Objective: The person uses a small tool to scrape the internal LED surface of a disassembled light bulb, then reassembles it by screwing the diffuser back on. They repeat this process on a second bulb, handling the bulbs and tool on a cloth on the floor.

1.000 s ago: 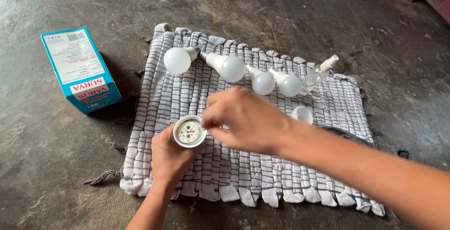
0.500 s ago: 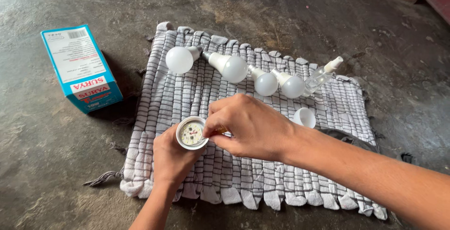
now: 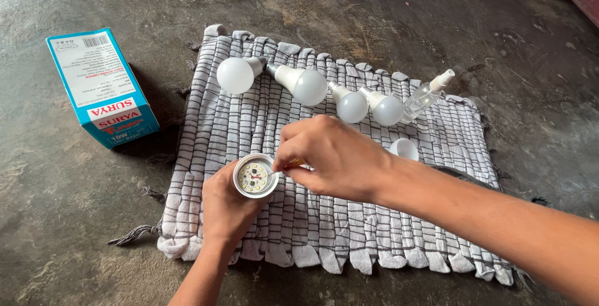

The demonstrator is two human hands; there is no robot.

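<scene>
Now: opened bulb under tool

Left hand [image 3: 228, 209] wraps an opened bulb base [image 3: 255, 176], LED disc facing up, above the checked mat [image 3: 324, 237]. Right hand [image 3: 334, 156], at 3 o'clock of it, pinches a thin tool [image 3: 288, 165] touching the disc rim. Four white bulbs [image 3: 310, 86] lie at 12 o'clock.

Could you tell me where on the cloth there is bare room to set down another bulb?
Free: the cloth's near strip below both hands, and its right part below the white cap. Crowded: the far edge, with four bulbs and a spray bottle.
</scene>
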